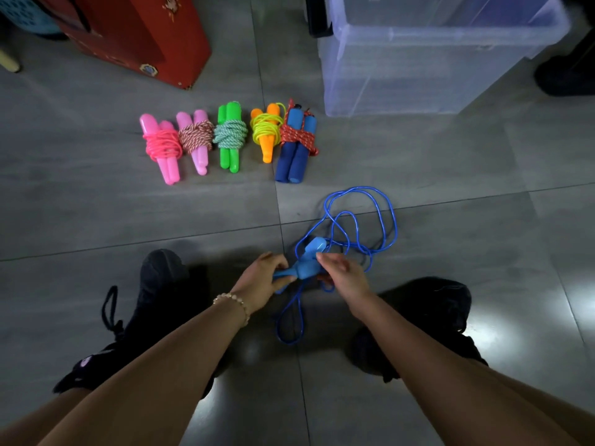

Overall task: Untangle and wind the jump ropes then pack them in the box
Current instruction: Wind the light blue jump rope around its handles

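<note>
My left hand (265, 278) grips the light-blue handles (306, 263) of a blue jump rope low over the floor. My right hand (343, 275) pinches the same handles and cord from the right. The blue cord (370, 217) lies in loose loops on the tiles beyond my hands, with one loop (289, 323) hanging toward me. Several wound ropes lie in a row farther out: pink (162, 149), pink with striped cord (197, 140), green (230, 136), orange with yellow cord (267, 130), dark blue with red cord (297, 143). The clear plastic box (418, 69) stands at the back right.
A red case (145, 37) stands at the back left. My black shoes (161, 291) (428, 317) sit on either side of my hands. A dark object (566, 75) lies right of the box. Grey floor tiles surround everything.
</note>
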Tool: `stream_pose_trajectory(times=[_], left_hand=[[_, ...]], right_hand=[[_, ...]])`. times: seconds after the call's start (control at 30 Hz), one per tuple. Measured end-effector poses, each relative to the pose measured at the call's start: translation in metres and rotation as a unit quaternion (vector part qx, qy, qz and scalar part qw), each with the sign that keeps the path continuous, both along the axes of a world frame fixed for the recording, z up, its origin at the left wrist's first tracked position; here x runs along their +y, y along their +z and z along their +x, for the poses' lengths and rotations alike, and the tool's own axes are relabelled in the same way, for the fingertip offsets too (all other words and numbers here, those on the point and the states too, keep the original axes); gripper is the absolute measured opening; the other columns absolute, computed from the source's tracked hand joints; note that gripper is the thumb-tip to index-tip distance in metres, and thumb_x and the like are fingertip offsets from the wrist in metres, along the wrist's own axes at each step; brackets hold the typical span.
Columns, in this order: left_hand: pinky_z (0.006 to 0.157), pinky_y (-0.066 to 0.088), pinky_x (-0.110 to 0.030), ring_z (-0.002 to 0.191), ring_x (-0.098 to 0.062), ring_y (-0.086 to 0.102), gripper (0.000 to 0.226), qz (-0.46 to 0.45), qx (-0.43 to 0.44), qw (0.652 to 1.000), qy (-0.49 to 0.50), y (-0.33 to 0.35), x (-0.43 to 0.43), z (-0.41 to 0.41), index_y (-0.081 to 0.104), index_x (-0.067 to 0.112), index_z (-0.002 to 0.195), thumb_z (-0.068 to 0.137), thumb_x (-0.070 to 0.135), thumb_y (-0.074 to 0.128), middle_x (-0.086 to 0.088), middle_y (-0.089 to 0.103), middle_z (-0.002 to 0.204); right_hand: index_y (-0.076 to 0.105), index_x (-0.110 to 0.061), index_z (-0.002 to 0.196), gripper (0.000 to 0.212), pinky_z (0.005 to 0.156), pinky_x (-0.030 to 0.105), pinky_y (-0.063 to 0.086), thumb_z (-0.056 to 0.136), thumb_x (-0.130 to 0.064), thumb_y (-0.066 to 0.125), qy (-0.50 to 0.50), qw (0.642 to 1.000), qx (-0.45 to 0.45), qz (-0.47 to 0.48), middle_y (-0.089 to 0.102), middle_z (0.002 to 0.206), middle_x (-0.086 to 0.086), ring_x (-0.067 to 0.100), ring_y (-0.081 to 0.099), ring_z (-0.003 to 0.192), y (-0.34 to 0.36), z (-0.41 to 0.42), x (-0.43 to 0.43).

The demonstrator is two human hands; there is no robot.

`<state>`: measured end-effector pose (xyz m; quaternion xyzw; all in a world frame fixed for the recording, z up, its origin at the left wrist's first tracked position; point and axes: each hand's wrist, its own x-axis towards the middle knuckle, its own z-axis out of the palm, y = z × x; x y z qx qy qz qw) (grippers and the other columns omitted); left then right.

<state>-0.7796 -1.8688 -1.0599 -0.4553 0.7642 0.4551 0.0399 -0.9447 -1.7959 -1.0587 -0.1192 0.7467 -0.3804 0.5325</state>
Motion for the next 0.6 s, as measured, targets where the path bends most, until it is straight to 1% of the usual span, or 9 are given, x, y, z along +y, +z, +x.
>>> stream_pose_trajectory(times=[0.07,0.13,0.27,0.3,0.37,0.43,0.5,0.53,0.6], left_hand=[[0.088,0.045,-0.028,0.096,-0.015,0.053,0.036,0.019,-0.026,0.999,0.023,-0.005,0.003,-0.014,0.055,0.018,0.110,0.080,0.027,0.072,0.003,0.050,0.108],[0.090,0.046,-0.029,0.102,-0.015,0.055,0.047,0.025,-0.069,0.997,0.026,-0.012,0.006,-0.023,0.052,0.021,0.118,0.078,0.035,0.073,0.004,0.052,0.115],[0.088,0.043,-0.031,0.111,-0.022,0.057,0.049,-0.022,-0.182,0.982,-0.042,-0.017,0.004,-0.036,0.053,0.019,0.123,0.084,0.046,0.064,-0.002,0.061,0.119],[0.088,0.043,-0.031,0.111,-0.023,0.057,0.047,-0.028,-0.198,0.978,-0.059,-0.017,0.002,-0.040,0.054,0.018,0.122,0.086,0.047,0.060,-0.002,0.061,0.120],[0.087,0.043,-0.030,0.111,-0.022,0.058,0.042,0.008,-0.195,0.978,-0.069,-0.013,-0.006,-0.051,0.055,0.020,0.121,0.088,0.045,0.058,-0.002,0.062,0.120],[0.079,0.046,-0.025,0.100,-0.021,0.063,0.031,0.100,-0.148,0.982,-0.054,0.001,-0.023,-0.067,0.060,0.019,0.113,0.089,0.039,0.059,-0.003,0.065,0.108],[0.056,0.049,-0.019,0.072,-0.019,0.065,0.015,0.213,-0.094,0.972,-0.037,0.026,-0.046,-0.088,0.061,0.013,0.089,0.094,0.026,0.055,-0.006,0.065,0.082],[0.047,0.047,-0.018,0.059,-0.016,0.063,0.019,0.260,-0.076,0.962,-0.031,0.042,-0.057,-0.099,0.056,0.011,0.080,0.096,0.020,0.052,-0.006,0.061,0.073],[0.041,0.048,-0.019,0.047,-0.010,0.060,0.020,0.319,-0.051,0.946,-0.014,0.080,-0.078,-0.116,0.050,0.010,0.078,0.098,0.014,0.049,-0.005,0.058,0.070]], right_hand=[[0.067,-0.005,0.097,0.016,0.066,0.020,0.053,0.085,-0.016,0.068,0.012,1.000,0.005,-0.015,0.067,0.083,0.003,0.008,0.062,0.069,0.001,-0.014,-0.009],[0.067,-0.002,0.100,0.019,0.070,0.021,0.053,0.087,-0.016,0.066,0.026,1.000,0.007,-0.011,0.066,0.083,0.004,0.008,0.061,0.068,0.003,-0.024,-0.017],[0.066,-0.008,0.098,0.014,0.071,0.022,0.053,0.092,-0.018,0.058,0.044,0.999,-0.026,-0.001,0.064,0.080,0.001,0.008,0.060,0.070,0.005,-0.037,-0.027],[0.066,-0.009,0.095,0.014,0.072,0.023,0.052,0.093,-0.020,0.057,0.050,0.998,-0.030,0.005,0.065,0.082,0.004,0.010,0.060,0.070,0.005,-0.041,-0.029],[0.066,-0.014,0.093,0.015,0.064,0.017,0.049,0.094,-0.025,0.055,0.085,0.996,-0.013,0.015,0.064,0.087,0.006,0.009,0.060,0.068,0.008,-0.050,-0.034],[0.064,-0.018,0.100,0.017,0.056,0.013,0.046,0.094,-0.030,0.054,0.124,0.992,0.015,0.019,0.063,0.087,0.001,0.007,0.058,0.066,0.020,-0.062,-0.044],[0.062,-0.023,0.097,0.014,0.058,0.017,0.044,0.094,-0.033,0.052,0.157,0.987,0.031,-0.002,0.061,0.085,-0.001,0.009,0.057,0.068,0.040,-0.076,-0.062],[0.063,-0.024,0.092,0.014,0.063,0.020,0.045,0.094,-0.034,0.053,0.167,0.985,0.036,-0.014,0.061,0.086,0.000,0.012,0.057,0.072,0.052,-0.083,-0.072],[0.065,-0.023,0.091,0.018,0.066,0.024,0.043,0.093,-0.037,0.054,0.179,0.982,0.045,-0.031,0.061,0.089,0.002,0.013,0.054,0.077,0.080,-0.096,-0.094]])
